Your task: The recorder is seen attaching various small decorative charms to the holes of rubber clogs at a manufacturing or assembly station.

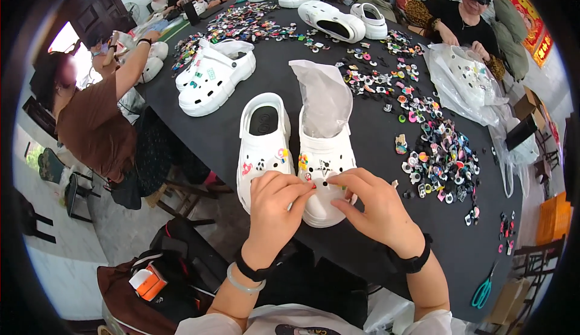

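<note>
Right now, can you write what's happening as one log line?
left hand: fingers on white clog toe | right hand: pinching at same toe | second clog: beside it | charm pile: to the right

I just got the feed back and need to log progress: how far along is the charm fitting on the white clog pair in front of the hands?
Looks done: the left clog already carries several charms across its front. In hand: the left hand and right hand both pinch at the toe of the right clog, which has a few charms and still holds its paper stuffing. Left: probably more holes to fill; a heap of loose charms waits beside it.
</note>
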A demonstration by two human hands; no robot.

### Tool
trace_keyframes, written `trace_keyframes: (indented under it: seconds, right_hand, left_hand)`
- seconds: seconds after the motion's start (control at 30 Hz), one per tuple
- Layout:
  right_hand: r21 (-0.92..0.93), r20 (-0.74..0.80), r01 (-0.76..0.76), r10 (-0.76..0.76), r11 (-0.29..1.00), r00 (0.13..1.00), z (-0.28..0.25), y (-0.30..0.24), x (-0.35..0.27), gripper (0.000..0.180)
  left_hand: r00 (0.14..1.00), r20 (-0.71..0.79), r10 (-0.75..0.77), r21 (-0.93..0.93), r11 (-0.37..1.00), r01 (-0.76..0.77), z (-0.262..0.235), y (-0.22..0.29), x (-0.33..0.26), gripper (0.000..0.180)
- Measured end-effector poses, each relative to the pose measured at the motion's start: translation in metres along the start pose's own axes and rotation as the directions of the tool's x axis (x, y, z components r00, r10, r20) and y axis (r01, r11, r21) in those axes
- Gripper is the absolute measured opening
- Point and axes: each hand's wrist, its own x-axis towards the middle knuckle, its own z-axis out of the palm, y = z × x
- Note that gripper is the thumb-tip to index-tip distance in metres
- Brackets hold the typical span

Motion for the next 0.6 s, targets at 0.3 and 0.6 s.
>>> trace_keyframes:
  seconds: [0.3,0.6]
  right_hand:
    - [0.007,-0.042,0.028,-0.028,1.0,0.999,0.004,0.002,0.0,0.026]
    - [-0.136,-0.072,0.078,-0.088,0.988,0.994,0.013,-0.002,0.001,0.032]
  left_hand:
    - [0.995,-0.094,0.034,0.032,0.999,-0.031,0.003,-0.009,-0.007,0.015]
    - [0.992,-0.028,0.123,0.128,0.985,-0.118,-0.004,-0.004,-0.004,0.017]
